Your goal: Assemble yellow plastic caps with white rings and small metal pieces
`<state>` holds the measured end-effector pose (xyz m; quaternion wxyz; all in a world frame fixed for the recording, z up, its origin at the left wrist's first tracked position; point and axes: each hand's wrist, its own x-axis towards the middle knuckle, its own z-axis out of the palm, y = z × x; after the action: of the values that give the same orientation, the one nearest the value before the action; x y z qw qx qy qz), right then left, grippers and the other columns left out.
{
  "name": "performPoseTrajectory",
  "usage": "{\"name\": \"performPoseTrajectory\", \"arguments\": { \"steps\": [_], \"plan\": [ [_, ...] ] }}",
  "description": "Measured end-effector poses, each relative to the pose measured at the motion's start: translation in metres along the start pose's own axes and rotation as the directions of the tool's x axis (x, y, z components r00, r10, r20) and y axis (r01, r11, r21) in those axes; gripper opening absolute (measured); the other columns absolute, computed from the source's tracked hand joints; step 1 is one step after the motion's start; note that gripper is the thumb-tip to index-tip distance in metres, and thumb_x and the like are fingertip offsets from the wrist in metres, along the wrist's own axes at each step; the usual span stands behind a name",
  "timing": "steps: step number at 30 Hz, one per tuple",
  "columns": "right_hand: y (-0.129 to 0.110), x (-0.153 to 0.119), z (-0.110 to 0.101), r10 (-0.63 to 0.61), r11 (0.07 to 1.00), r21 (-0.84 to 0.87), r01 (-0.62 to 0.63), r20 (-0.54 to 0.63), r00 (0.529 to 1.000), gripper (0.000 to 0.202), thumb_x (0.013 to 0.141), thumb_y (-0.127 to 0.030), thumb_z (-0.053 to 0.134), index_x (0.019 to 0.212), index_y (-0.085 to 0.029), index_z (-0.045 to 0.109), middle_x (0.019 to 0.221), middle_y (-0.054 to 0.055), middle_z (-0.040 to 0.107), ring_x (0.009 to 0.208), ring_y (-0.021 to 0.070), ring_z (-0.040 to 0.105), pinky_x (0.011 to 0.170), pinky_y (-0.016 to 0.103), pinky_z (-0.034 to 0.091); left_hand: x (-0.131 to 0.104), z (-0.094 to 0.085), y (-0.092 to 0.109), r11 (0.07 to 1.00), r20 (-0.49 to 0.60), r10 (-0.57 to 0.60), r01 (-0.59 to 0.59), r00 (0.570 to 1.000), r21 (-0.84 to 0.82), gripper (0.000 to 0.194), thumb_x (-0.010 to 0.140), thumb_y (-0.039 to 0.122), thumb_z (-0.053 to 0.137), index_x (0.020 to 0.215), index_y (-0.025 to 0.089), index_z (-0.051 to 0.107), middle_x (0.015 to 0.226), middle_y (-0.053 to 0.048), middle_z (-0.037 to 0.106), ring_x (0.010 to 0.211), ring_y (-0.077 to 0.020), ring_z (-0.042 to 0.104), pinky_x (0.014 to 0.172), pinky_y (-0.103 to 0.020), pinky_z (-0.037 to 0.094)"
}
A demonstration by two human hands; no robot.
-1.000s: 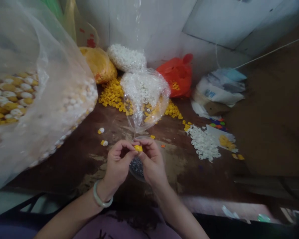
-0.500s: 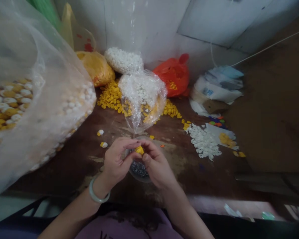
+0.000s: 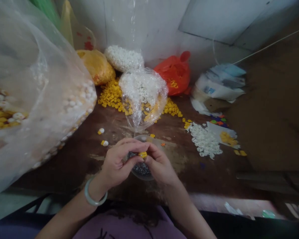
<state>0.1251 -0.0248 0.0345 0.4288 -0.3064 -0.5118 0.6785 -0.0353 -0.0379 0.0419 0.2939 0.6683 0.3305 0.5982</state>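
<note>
A small yellow cap (image 3: 142, 154) is pinched between the fingertips of both hands, just above a clear bowl (image 3: 142, 167) of dark small parts that sits on the brown table (image 3: 72, 159). The left hand (image 3: 118, 162) is curled, its thumb and forefinger closed on the cap's left side; a pale bangle (image 3: 92, 198) is worn on that wrist. The right hand (image 3: 159, 164) is likewise closed on the cap from the right. Whether a dark part is already held inside the cap cannot be told.

The step in hand is judged to be the fitting of something into the cap, or the pressing of it shut, over the bowl. A firm, square squeeze would be called for next, with the cap kept level so that nothing slips back into the bowl.

Beyond the bowl a clear bag (image 3: 142, 96) of white and yellow pieces is stood upright. Loose yellow caps (image 3: 112, 94) are heaped behind it, white rings (image 3: 204, 141) are spread to the right, and two finished pieces (image 3: 102, 136) lie apart to the left. A large bag (image 3: 32, 99) fills the left side.
</note>
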Motion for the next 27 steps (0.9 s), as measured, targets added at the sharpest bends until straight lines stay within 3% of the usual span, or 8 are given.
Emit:
{"name": "performPoseTrajectory", "arguments": {
  "steps": [4, 7, 15, 20, 23, 27],
  "plan": [
    [-0.012, -0.001, -0.001, -0.052, 0.976, -0.205, 0.078, 0.129, 0.99, 0.038, 0.086, -0.056, 0.065, 0.1, -0.021, 0.066, 0.09, 0.004, 0.061, 0.083, 0.0172, 0.057, 0.077, 0.028, 0.049, -0.003, 0.0, 0.001, 0.996, 0.019, -0.034, 0.035, 0.999, -0.076, 0.041, 0.08, 0.01, 0.068, 0.117, 0.027, 0.067, 0.108, -0.006, 0.074, 0.107, -0.0199, 0.065, 0.092, -0.035, 0.054],
    [-0.018, -0.003, 0.002, -0.087, 0.955, -0.267, 0.127, 0.156, 0.984, 0.033, 0.09, -0.054, 0.06, 0.099, -0.023, 0.067, 0.087, 0.002, 0.06, 0.084, 0.0175, 0.057, 0.081, 0.03, 0.048, -0.003, -0.003, 0.005, 0.958, 0.063, -0.192, 0.201, 0.979, -0.206, 0.038, 0.082, 0.016, 0.068, 0.118, 0.027, 0.068, 0.125, -0.009, 0.068, 0.116, -0.0245, 0.062, 0.1, -0.042, 0.05],
    [-0.026, -0.004, 0.006, -0.096, 0.873, -0.449, 0.191, 0.224, 0.97, 0.038, 0.097, -0.055, 0.047, 0.098, -0.023, 0.068, 0.079, 0.003, 0.059, 0.083, 0.0197, 0.057, 0.081, 0.034, 0.047, 0.002, -0.017, 0.008, 0.704, 0.276, -0.52, 0.589, 0.808, -0.397, 0.026, 0.078, 0.021, 0.071, 0.104, 0.023, 0.075, 0.113, -0.011, 0.073, 0.104, -0.0251, 0.069, 0.093, -0.04, 0.055],
    [-0.027, -0.007, 0.005, -0.104, 0.824, -0.519, 0.225, 0.252, 0.962, 0.02, 0.099, -0.03, 0.048, 0.101, -0.025, 0.067, 0.087, 0.002, 0.064, 0.086, 0.0184, 0.059, 0.084, 0.034, 0.046, 0.005, -0.021, 0.006, 0.637, 0.37, -0.551, 0.664, 0.748, -0.393, 0.029, 0.074, 0.024, 0.075, 0.103, 0.022, 0.075, 0.112, -0.012, 0.073, 0.1, -0.0268, 0.07, 0.086, -0.041, 0.057],
    [-0.025, -0.01, 0.003, -0.098, 0.807, -0.55, 0.216, 0.235, 0.967, 0.023, 0.093, -0.015, 0.048, 0.102, -0.025, 0.067, 0.084, 0.001, 0.064, 0.084, 0.0175, 0.059, 0.083, 0.033, 0.046, 0.003, -0.02, 0.007, 0.616, 0.412, -0.547, 0.683, 0.729, -0.392, 0.03, 0.076, 0.024, 0.073, 0.106, 0.023, 0.074, 0.112, -0.011, 0.073, 0.1, -0.0257, 0.07, 0.087, -0.04, 0.057],
    [-0.024, -0.014, 0.002, -0.079, 0.799, -0.566, 0.204, 0.238, 0.968, 0.027, 0.09, -0.011, 0.046, 0.101, -0.025, 0.067, 0.083, 0.001, 0.065, 0.079, 0.0172, 0.059, 0.076, 0.032, 0.047, -0.003, -0.019, 0.007, 0.581, 0.427, -0.577, 0.717, 0.696, -0.385, 0.031, 0.078, 0.026, 0.072, 0.108, 0.024, 0.073, 0.11, -0.01, 0.074, 0.101, -0.0252, 0.07, 0.089, -0.041, 0.056]
  ]
}}
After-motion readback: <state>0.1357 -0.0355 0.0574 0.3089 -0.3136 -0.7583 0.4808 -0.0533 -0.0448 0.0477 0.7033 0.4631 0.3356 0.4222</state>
